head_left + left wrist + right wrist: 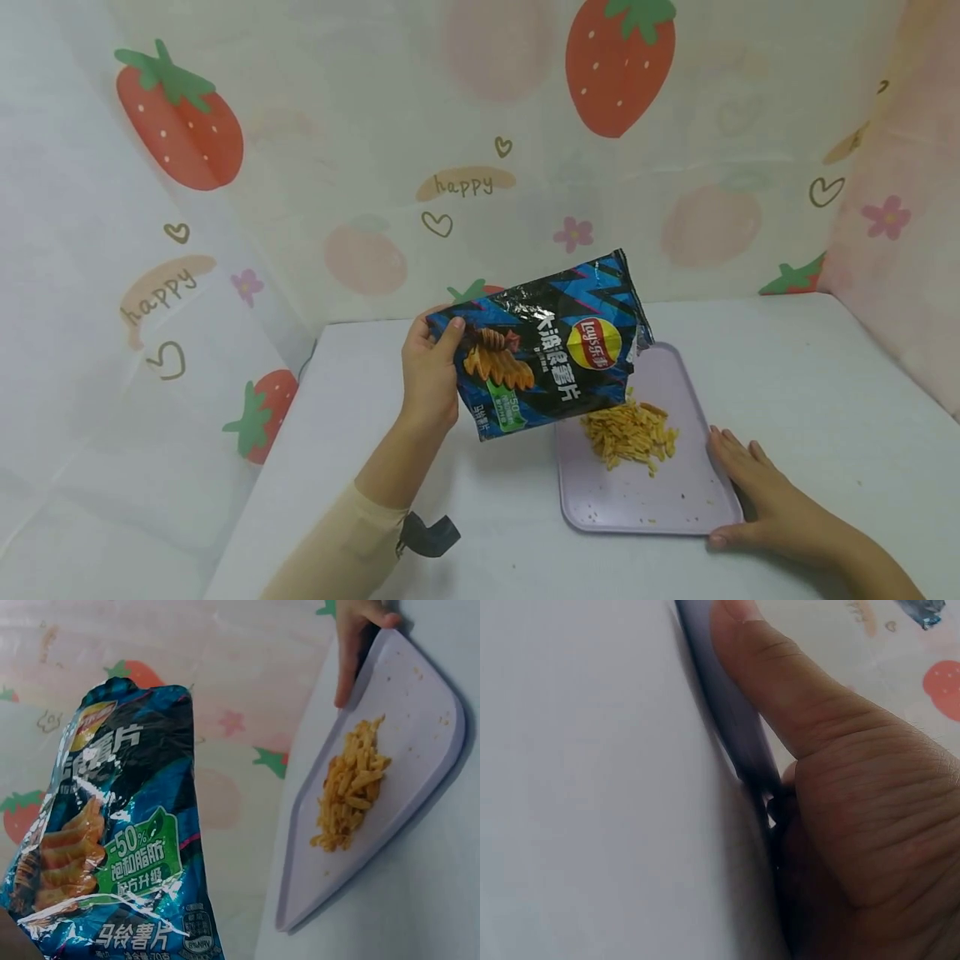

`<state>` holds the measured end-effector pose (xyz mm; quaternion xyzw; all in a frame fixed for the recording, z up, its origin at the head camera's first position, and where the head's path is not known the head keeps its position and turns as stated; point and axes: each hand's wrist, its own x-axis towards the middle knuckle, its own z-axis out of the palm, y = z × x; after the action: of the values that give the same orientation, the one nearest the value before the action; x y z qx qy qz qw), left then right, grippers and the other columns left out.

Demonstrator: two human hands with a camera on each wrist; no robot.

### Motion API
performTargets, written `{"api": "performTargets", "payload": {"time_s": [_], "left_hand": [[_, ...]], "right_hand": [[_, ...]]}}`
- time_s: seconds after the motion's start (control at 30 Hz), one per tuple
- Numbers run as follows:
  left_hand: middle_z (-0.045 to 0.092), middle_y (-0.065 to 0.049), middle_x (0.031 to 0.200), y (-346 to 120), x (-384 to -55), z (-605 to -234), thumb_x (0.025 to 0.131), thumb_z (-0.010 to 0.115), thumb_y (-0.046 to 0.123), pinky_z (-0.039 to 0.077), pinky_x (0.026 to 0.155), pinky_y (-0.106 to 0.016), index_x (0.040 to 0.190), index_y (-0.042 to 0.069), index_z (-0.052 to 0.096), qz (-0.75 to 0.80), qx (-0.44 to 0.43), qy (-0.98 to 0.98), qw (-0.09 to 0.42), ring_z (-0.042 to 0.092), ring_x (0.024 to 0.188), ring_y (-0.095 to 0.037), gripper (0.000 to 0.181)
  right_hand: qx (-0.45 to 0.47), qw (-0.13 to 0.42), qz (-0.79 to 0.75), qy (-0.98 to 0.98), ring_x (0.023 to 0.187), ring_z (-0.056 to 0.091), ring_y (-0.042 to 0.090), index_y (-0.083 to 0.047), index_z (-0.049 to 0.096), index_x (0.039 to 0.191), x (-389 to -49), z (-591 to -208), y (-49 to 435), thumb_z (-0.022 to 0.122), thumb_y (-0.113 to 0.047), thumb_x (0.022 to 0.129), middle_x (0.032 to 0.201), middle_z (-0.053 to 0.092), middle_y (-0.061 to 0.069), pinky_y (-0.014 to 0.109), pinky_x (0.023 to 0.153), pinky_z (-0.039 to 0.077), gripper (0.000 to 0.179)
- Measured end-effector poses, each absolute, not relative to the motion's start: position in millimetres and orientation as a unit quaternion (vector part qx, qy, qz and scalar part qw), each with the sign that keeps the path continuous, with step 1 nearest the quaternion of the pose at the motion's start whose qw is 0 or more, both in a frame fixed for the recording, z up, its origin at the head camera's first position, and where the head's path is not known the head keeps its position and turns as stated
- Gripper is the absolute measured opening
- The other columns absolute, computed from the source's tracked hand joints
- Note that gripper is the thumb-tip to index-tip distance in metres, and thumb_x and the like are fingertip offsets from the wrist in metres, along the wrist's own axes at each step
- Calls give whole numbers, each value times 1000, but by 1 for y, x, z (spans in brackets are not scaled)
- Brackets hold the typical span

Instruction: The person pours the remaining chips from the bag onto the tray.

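My left hand (432,379) grips the bottom end of a blue and black Lay's chip bag (543,350), thumb on its front. The bag is tilted in the air, its torn top end toward the right over a pale purple tray (615,510). On the tray lies a heap of thin yellow snack sticks (633,437), with crumbs around it; the left wrist view shows the same snack pile (351,787). At the tray's right edge rests my right hand (787,508), fingers extended and thumb near the front corner. In the right wrist view its fingertips are mostly hidden.
The tray stands on a white-covered table (495,542). Behind it and at the sides hang cloth walls (360,100) printed with strawberries, hearts and flowers. A black strap end (431,535) sticks out from the left forearm.
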<state>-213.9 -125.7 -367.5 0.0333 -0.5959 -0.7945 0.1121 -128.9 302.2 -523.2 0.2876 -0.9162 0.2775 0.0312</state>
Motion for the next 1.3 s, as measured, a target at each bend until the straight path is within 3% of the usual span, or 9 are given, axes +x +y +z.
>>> {"api": "performTargets", "payload": {"time_s": [1.3], "left_hand": [[53,-11,135,-172,-177,-424,106,58,19,54,97,-25,128,11,46,-819,152,-544,102,57,121,-21,27]], "right_hand": [[290,30,282,-914,150,-10,-11,1,17,162,-125,-519,301,88,-53,69,161,22,35,12,117,-15,129]]}}
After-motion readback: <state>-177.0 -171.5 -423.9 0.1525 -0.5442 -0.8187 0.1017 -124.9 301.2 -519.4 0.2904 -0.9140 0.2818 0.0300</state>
